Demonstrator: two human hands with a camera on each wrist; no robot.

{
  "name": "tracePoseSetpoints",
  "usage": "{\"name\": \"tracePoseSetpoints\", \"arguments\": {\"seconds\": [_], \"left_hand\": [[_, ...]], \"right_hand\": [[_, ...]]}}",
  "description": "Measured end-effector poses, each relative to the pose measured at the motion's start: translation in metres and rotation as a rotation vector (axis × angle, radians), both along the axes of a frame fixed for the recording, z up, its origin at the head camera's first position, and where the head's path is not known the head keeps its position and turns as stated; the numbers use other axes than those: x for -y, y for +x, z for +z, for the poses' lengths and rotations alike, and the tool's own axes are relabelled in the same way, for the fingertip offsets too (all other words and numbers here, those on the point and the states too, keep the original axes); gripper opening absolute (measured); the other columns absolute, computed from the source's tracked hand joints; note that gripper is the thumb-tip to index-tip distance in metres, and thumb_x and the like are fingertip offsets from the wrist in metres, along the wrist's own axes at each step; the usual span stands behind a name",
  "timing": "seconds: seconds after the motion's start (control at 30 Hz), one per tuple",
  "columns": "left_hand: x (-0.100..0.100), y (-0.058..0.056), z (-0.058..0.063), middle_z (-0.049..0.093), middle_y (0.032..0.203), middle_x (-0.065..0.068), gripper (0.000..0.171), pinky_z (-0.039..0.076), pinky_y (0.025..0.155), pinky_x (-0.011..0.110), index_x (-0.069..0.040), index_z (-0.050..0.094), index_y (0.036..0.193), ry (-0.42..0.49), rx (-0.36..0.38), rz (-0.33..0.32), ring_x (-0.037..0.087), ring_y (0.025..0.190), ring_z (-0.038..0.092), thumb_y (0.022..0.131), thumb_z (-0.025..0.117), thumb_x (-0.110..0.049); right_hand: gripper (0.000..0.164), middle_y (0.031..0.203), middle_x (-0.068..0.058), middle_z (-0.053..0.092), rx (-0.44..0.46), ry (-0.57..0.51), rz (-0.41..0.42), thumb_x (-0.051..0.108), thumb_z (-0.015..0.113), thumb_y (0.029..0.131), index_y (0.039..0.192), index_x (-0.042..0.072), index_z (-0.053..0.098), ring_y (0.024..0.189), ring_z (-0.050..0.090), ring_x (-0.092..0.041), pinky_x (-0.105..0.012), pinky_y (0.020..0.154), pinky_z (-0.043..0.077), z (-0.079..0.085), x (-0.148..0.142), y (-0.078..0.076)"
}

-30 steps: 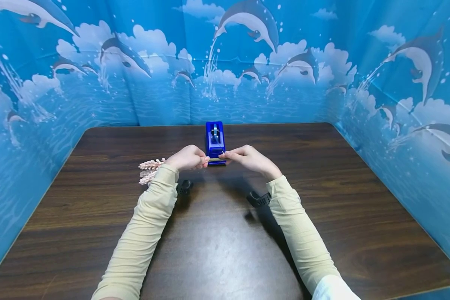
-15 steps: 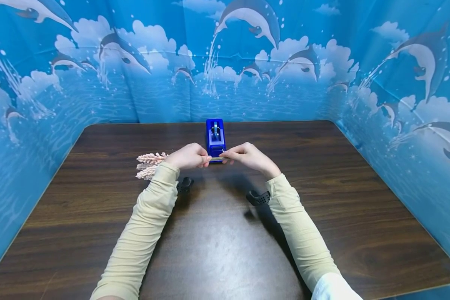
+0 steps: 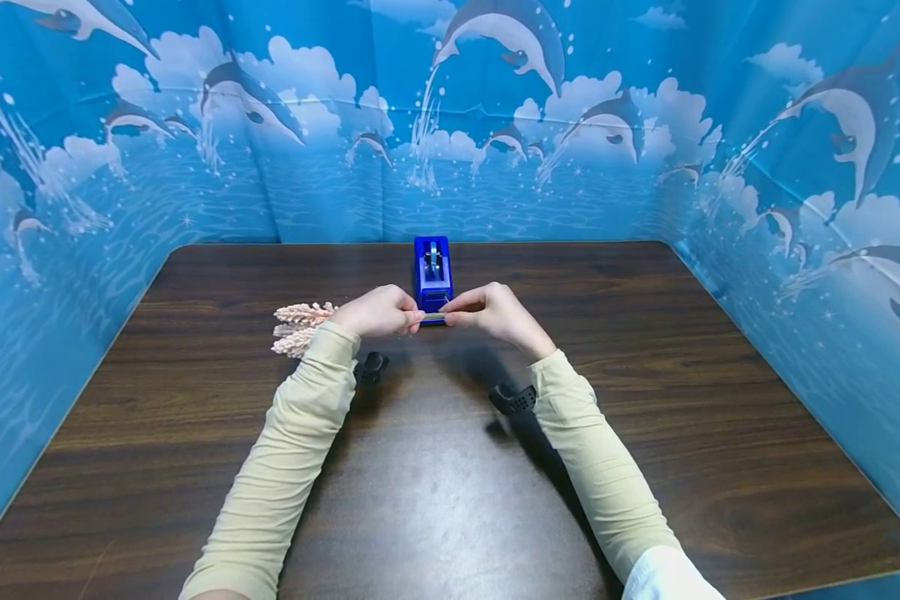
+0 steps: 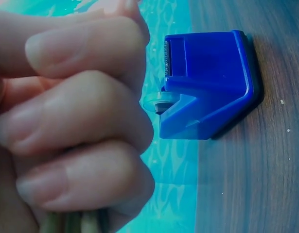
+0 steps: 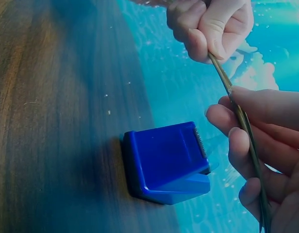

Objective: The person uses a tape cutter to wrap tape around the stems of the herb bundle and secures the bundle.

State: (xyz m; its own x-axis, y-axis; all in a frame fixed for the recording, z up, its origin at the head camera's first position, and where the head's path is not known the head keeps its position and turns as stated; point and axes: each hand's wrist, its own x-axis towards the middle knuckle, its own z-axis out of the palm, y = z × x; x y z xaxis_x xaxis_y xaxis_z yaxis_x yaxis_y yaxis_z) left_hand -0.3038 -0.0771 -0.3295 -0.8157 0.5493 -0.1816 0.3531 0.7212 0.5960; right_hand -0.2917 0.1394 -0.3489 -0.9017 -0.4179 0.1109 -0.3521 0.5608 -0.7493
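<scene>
A bundle of thin green stems runs between the two hands, in front of a blue tape dispenser. Pale pink flower sprigs stick out to the left of my left hand. That hand grips the stems with curled fingers, which fill much of the left wrist view. My right hand pinches the stems between thumb and fingertips, close to the left. A small shiny, clear bit, perhaps tape, shows on the stems at the right fingertips. The sprigs are partly hidden by the left hand and sleeve.
The dark wood table spreads out around the hands, and the dispenser stands near its far edge. A blue dolphin-print curtain hangs behind and along the sides. Black wrist devices sit under both forearms.
The right fingers have shifted slightly on the stems and now pinch nearer their tips. The left hand keeps its grip with little movement. The whole view has tilted a little.
</scene>
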Motion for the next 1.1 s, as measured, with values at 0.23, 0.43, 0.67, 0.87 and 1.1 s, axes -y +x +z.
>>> {"name": "tracePoseSetpoints", "arguments": {"seconds": [0.23,0.43,0.67,0.87,1.1], "left_hand": [[0.004,0.001,0.002,0.048,0.062,-0.005,0.033,0.035,0.061,0.025,-0.004,0.061,0.074,-0.018,0.01,-0.023,0.011,0.06,0.043,0.1,0.048,-0.019],[0.007,0.003,0.005,0.045,0.059,-0.006,0.033,0.032,0.059,0.025,-0.003,0.062,0.075,-0.013,0.024,-0.048,0.009,0.057,0.038,0.1,0.048,-0.019],[0.012,0.005,0.007,0.046,0.06,-0.006,0.031,0.031,0.057,0.024,-0.002,0.063,0.077,0.001,0.041,-0.074,0.008,0.055,0.037,0.1,0.049,-0.018],[0.016,0.005,0.005,0.046,0.057,-0.005,0.035,0.032,0.056,0.024,-0.004,0.064,0.075,0.013,0.069,-0.081,0.008,0.053,0.039,0.101,0.047,-0.021],[0.013,0.007,0.003,0.049,0.057,-0.004,0.035,0.036,0.052,0.023,-0.005,0.062,0.074,0.034,0.166,-0.046,0.008,0.051,0.044,0.102,0.047,-0.021]], "right_hand": [[0.019,0.1,-0.007,0.075,-0.124,0.113,0.071,0.018,0.067,0.091,0.105,0.008,0.075,0.08,0.062,-0.008,-0.022,0.071,0.049,0.0,0.005,0.001],[0.022,0.093,-0.007,0.075,-0.252,0.243,0.132,0.02,0.063,0.094,0.106,0.005,0.074,0.071,0.059,-0.009,-0.025,0.068,0.05,-0.001,0.005,0.001],[0.025,0.069,0.001,0.066,-0.391,0.369,0.133,0.028,0.061,0.095,0.086,0.008,0.073,0.057,0.047,-0.006,-0.023,0.057,0.042,-0.005,0.006,0.003],[0.025,0.06,0.005,0.057,-0.474,0.426,0.152,0.03,0.062,0.094,0.082,0.011,0.071,0.052,0.04,-0.005,-0.023,0.053,0.036,-0.004,0.005,0.004],[0.021,0.06,0.006,0.062,-0.519,0.445,0.209,0.029,0.063,0.093,0.083,0.013,0.073,0.05,0.041,-0.002,-0.023,0.051,0.038,-0.006,0.001,0.004]]}}
